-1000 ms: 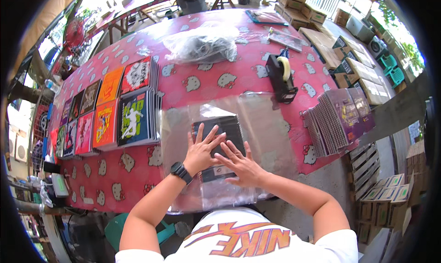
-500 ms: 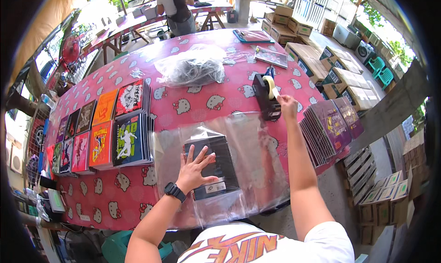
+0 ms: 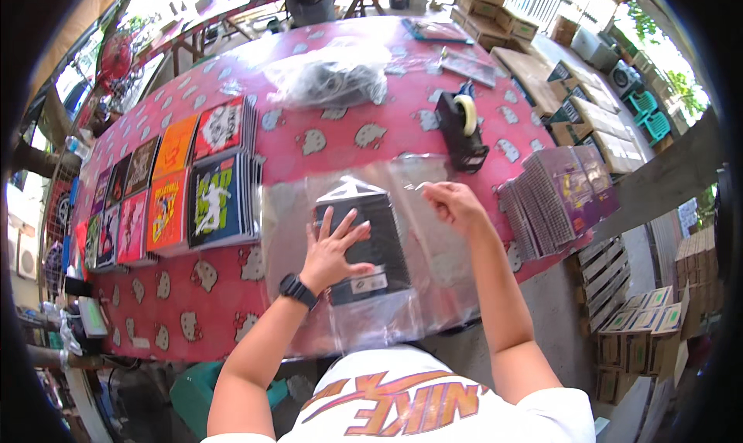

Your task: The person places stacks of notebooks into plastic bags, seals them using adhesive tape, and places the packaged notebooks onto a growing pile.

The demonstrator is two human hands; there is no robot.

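A dark notebook [image 3: 379, 234] lies on a wide sheet of clear plastic [image 3: 437, 249], some of which folds over it. My left hand [image 3: 337, 249] rests on the notebook with its fingers spread, a black watch on the wrist. Over the right part of the sheet hovers my right hand [image 3: 457, 207], thumb and fingers pinched on a short piece of clear tape [image 3: 418, 186]. The black tape dispenser [image 3: 460, 137] stands beyond that hand, carrying a pale yellow roll of tape [image 3: 467, 114].
Stacks of colourful notebooks [image 3: 205, 199] stand at the left. Purple spiral notebooks [image 3: 557, 187] are piled near the right edge. Crumpled clear plastic [image 3: 333, 79] lies at the far middle of the pink patterned tablecloth [image 3: 209, 311]. Cardboard boxes [image 3: 588, 121] stand beyond the table.
My right hand has come away from the tape dispenser, down and left over the plastic sheet, with a piece of tape. My left hand stays on the notebook.
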